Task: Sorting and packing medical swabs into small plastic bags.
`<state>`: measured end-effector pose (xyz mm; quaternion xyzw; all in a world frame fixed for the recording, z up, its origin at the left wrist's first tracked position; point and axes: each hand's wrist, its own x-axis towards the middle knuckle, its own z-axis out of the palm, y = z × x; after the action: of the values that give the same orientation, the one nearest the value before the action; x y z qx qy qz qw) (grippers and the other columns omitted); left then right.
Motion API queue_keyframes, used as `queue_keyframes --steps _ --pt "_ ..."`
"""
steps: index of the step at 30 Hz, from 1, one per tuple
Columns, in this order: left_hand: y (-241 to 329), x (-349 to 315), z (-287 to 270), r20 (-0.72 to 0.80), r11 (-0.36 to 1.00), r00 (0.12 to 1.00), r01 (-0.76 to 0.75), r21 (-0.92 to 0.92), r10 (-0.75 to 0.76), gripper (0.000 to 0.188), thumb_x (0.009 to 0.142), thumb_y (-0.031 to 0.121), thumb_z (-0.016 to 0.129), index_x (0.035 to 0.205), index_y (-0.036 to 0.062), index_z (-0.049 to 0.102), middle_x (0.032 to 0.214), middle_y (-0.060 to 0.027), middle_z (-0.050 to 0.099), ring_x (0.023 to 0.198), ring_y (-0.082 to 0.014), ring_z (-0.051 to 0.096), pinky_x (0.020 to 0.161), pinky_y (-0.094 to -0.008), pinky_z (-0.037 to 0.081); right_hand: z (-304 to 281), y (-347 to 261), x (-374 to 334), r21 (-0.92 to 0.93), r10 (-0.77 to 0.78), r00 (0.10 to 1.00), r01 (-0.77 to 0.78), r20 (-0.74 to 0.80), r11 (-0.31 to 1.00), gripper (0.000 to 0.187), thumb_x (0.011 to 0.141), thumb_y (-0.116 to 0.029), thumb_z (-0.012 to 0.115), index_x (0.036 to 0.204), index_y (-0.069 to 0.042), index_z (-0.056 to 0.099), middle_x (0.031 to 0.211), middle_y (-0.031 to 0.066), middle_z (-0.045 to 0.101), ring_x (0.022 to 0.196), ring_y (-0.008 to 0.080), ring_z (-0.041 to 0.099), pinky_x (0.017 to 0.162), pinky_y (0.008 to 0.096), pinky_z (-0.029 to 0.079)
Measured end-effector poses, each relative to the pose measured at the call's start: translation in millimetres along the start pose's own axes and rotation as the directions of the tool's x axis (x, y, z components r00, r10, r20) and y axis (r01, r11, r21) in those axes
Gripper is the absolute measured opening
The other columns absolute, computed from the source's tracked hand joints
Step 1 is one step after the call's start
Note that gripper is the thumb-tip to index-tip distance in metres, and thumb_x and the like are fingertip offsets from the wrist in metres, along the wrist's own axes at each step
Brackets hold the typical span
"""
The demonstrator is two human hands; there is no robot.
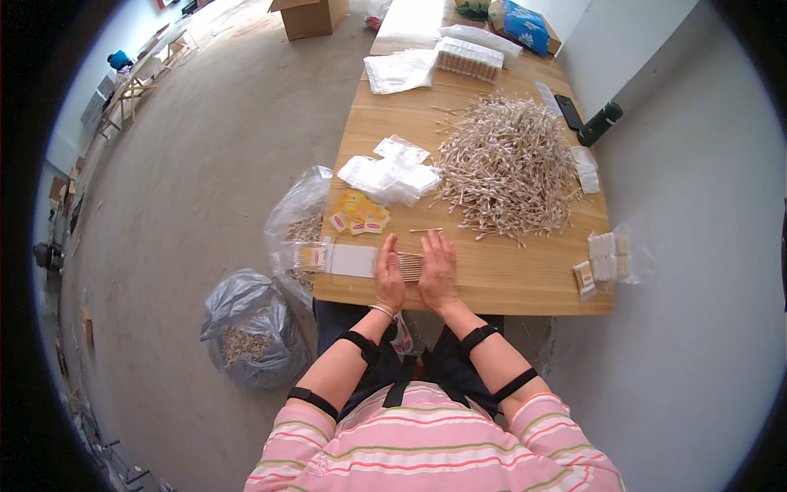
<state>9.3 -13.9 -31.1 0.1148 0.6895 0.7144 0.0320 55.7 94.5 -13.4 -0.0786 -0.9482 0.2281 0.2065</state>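
Both of my hands stand near the table's front edge with a row of cotton swabs (pixel 411 266) lying side by side between them. My left hand (pixel 389 275) is on edge against the row's left end, fingers stretched out. My right hand (pixel 438 269) lies along the right end, its fingers straight too. Left of my left hand is a blank white card or sheet (pixel 353 260), and beyond it a clear packet of swabs (pixel 310 257) with a yellow label. One loose swab (pixel 426 230) lies just past my fingertips. A large heap of swabs (pixel 508 164) spreads farther back.
Yellow label cards (pixel 359 214) and clear plastic bags (pixel 391 172) lie to the left. Packed swabs (pixel 609 257) sit at the right edge, a phone (pixel 568 111) and dark bottle (pixel 600 124) near the wall. A grey bag of swabs (pixel 250 328) stands on the floor.
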Motion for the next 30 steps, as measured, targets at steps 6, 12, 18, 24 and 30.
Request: queue_keyframes --steps 6,12,18,24,30 --pt "-3.5 1.3 -4.9 0.058 0.991 0.996 0.073 -0.114 -0.067 0.052 0.101 0.033 0.034 0.137 -0.0050 0.034 0.141 -0.0167 0.038 0.132 -0.0244 0.036 0.109 -0.0338 0.027 -12.0 -3.3 -8.1 -0.165 -0.085 0.943 0.144 0.323 0.976 0.061 0.089 -0.035 0.049 0.138 -0.001 0.035 0.148 0.0149 0.027 0.138 0.0327 0.021 0.113 0.0477 0.013" --pt "0.5 0.5 -4.8 0.060 0.994 0.997 0.062 -0.093 -0.057 0.052 0.101 0.033 0.034 0.137 -0.0048 0.035 0.141 -0.0169 0.038 0.132 -0.0245 0.035 0.110 -0.0338 0.026 -10.5 0.2 -9.2 -0.136 -0.094 0.960 0.134 0.265 0.982 0.058 0.087 -0.027 0.054 0.136 -0.001 0.036 0.145 0.0161 0.031 0.135 0.0335 0.026 0.112 0.0453 0.019" --pt "-1.3 1.4 -5.2 0.052 0.989 0.996 0.072 -0.126 -0.066 0.052 0.101 0.032 0.034 0.137 -0.0055 0.034 0.140 -0.0177 0.038 0.132 -0.0246 0.035 0.110 -0.0333 0.025 -16.3 11.8 15.7 0.105 0.015 0.996 -0.024 0.087 0.994 0.020 0.077 -0.007 0.063 0.097 -0.007 0.064 0.107 0.0113 0.055 0.105 0.0302 0.049 0.091 0.0403 0.041" --pt "5.0 0.7 -2.6 0.006 0.999 0.999 0.035 -0.018 -0.035 0.054 0.100 0.037 0.035 0.132 -0.0055 0.042 0.133 -0.0188 0.047 0.125 -0.0261 0.044 0.105 -0.0324 0.031 -14.7 16.4 26.5 -0.010 0.034 0.986 -0.032 0.161 0.999 0.006 0.077 -0.012 0.063 0.083 -0.010 0.065 0.093 0.0065 0.056 0.094 0.0272 0.051 0.084 0.0394 0.042" --pt "-3.0 0.7 -6.1 0.052 0.993 0.998 0.052 -0.106 -0.047 0.052 0.101 0.032 0.034 0.137 -0.0053 0.034 0.140 -0.0175 0.039 0.132 -0.0243 0.036 0.110 -0.0334 0.027 -14.6 13.9 34.7 -0.030 0.063 0.977 -0.058 0.204 0.998 0.006 0.079 -0.013 0.060 0.083 -0.012 0.065 0.094 0.0065 0.056 0.094 0.0267 0.051 0.084 0.0389 0.042"
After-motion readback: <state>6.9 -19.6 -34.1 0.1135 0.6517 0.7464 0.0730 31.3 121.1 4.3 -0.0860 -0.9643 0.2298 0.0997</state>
